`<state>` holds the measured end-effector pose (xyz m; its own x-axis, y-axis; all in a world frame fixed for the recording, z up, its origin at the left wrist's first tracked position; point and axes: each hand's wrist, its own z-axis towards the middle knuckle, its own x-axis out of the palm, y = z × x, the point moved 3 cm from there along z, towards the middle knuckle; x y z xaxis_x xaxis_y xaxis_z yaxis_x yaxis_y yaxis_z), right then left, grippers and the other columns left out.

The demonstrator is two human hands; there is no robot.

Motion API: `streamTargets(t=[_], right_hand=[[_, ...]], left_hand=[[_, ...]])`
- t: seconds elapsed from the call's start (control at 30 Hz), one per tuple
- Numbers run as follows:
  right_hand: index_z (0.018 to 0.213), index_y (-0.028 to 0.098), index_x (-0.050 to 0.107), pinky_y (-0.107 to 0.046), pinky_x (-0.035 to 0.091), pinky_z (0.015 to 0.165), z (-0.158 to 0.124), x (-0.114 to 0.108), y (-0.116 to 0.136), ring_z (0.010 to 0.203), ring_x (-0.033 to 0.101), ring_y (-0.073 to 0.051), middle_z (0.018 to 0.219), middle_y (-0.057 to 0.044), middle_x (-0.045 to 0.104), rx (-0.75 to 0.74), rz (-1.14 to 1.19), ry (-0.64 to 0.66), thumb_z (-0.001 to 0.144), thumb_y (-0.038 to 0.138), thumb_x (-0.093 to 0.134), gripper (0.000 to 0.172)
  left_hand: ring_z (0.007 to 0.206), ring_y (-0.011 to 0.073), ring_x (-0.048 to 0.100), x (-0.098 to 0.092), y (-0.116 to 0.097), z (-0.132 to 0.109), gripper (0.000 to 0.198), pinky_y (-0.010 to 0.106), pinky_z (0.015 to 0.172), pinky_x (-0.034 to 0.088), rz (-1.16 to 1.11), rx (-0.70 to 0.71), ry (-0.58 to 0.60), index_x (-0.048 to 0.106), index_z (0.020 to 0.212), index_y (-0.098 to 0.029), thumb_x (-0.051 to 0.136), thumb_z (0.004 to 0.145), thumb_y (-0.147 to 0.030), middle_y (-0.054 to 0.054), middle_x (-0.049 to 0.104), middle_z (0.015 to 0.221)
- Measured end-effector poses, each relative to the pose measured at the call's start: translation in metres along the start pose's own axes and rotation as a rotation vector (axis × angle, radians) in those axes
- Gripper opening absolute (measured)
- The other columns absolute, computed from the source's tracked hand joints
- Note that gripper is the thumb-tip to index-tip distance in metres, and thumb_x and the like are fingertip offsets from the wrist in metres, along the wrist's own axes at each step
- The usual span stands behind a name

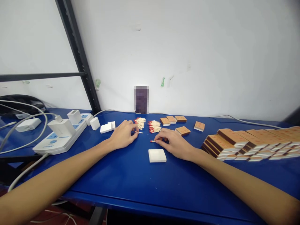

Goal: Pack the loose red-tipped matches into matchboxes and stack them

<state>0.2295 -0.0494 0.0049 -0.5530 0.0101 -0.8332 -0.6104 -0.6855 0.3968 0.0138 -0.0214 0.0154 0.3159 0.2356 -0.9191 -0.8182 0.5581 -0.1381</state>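
Note:
My left hand [123, 134] is closed in a pinch at the left, with the pale end of a match [141, 132] sticking out of its fingertips. My right hand [172, 142] pinches another match [152, 141], whose red head points left. Beyond the hands lie two piles of matches, a left pile [140, 122] and a right pile [154, 126], both with red heads toward the left. A flat white box [157, 155] rests on the blue table [131, 181], just nearer to me than my right fingertips.
Several orange matchboxes [182, 130] lie beyond my right hand. Many more are stacked in a long matchbox pile [255, 142] at right. Small white boxes [107, 127] sit left of my left hand, near a power strip [70, 137] with plugs and cables. A pixelated dark object [141, 100] leans against the wall.

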Motion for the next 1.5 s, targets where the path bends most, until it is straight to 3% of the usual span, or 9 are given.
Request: streamTargets(t=[0.23, 0.37, 0.63, 0.8, 1.0, 1.3, 1.5], right_hand=[[0.093, 0.018, 0.068, -0.031, 0.042, 0.07, 0.003, -0.003, -0.012, 0.077, 0.056, -0.018, 0.087, -0.006, 0.064, 0.143, -0.109, -0.126, 0.093, 0.023, 0.049, 0.02], [0.09, 0.016, 0.066, -0.032, 0.041, 0.069, 0.008, -0.003, -0.021, 0.075, 0.056, -0.018, 0.086, -0.007, 0.065, 0.203, -0.178, -0.136, 0.09, 0.019, 0.05, 0.017], [0.079, 0.017, 0.059, -0.029, 0.034, 0.062, 0.016, -0.001, -0.027, 0.066, 0.052, -0.016, 0.073, -0.004, 0.06, 0.256, -0.181, -0.102, 0.089, 0.017, 0.049, 0.014], [0.085, 0.017, 0.055, -0.028, 0.035, 0.064, 0.012, -0.002, -0.027, 0.069, 0.051, -0.016, 0.079, -0.004, 0.06, 0.197, -0.141, -0.083, 0.092, 0.019, 0.045, 0.013], [0.079, 0.019, 0.052, -0.027, 0.032, 0.058, 0.009, -0.003, -0.015, 0.063, 0.047, -0.014, 0.07, 0.0, 0.055, 0.139, -0.036, -0.03, 0.091, 0.022, 0.046, 0.013], [0.082, 0.019, 0.062, -0.026, 0.032, 0.058, 0.011, -0.002, -0.006, 0.061, 0.047, -0.013, 0.065, 0.001, 0.055, 0.149, 0.019, 0.016, 0.089, 0.022, 0.048, 0.016], [0.077, 0.019, 0.067, -0.025, 0.031, 0.053, 0.018, -0.001, -0.001, 0.055, 0.046, -0.011, 0.061, 0.003, 0.055, 0.32, 0.119, 0.049, 0.081, 0.023, 0.054, 0.014]], left_hand=[[0.077, 0.0177, 0.052, 0.005, -0.005, 0.003, 0.014, 0.031, 0.073, 0.04, -0.078, 0.038, 0.051, 0.061, 0.082, -0.019, 0.05, 0.087, -0.023, 0.002, 0.058, 0.08], [0.076, 0.0163, 0.054, 0.005, -0.017, 0.004, 0.014, 0.028, 0.068, 0.04, -0.16, 0.067, 0.096, 0.061, 0.082, -0.018, 0.05, 0.086, -0.024, 0.002, 0.06, 0.08], [0.054, 0.0106, 0.05, 0.011, -0.037, 0.032, 0.012, 0.023, 0.054, 0.034, -0.261, 0.079, 0.316, 0.066, 0.079, -0.017, 0.054, 0.078, -0.017, -0.003, 0.06, 0.063], [0.056, 0.0098, 0.049, 0.009, -0.04, 0.03, 0.015, 0.022, 0.057, 0.037, -0.422, 0.068, 0.206, 0.068, 0.082, -0.017, 0.056, 0.082, -0.025, -0.003, 0.062, 0.066], [0.058, 0.0095, 0.044, 0.003, -0.024, 0.021, 0.028, 0.022, 0.056, 0.035, -0.506, 0.007, 0.0, 0.063, 0.082, -0.015, 0.047, 0.09, -0.036, -0.002, 0.057, 0.068], [0.054, 0.0083, 0.038, 0.012, -0.021, 0.023, 0.028, 0.021, 0.053, 0.031, -0.488, 0.041, -0.062, 0.061, 0.077, -0.015, 0.048, 0.089, -0.036, -0.004, 0.047, 0.058], [0.049, 0.0078, 0.037, 0.012, -0.021, 0.023, 0.025, 0.021, 0.053, 0.03, -0.409, 0.066, -0.068, 0.064, 0.077, -0.015, 0.049, 0.089, -0.032, -0.006, 0.044, 0.052]])
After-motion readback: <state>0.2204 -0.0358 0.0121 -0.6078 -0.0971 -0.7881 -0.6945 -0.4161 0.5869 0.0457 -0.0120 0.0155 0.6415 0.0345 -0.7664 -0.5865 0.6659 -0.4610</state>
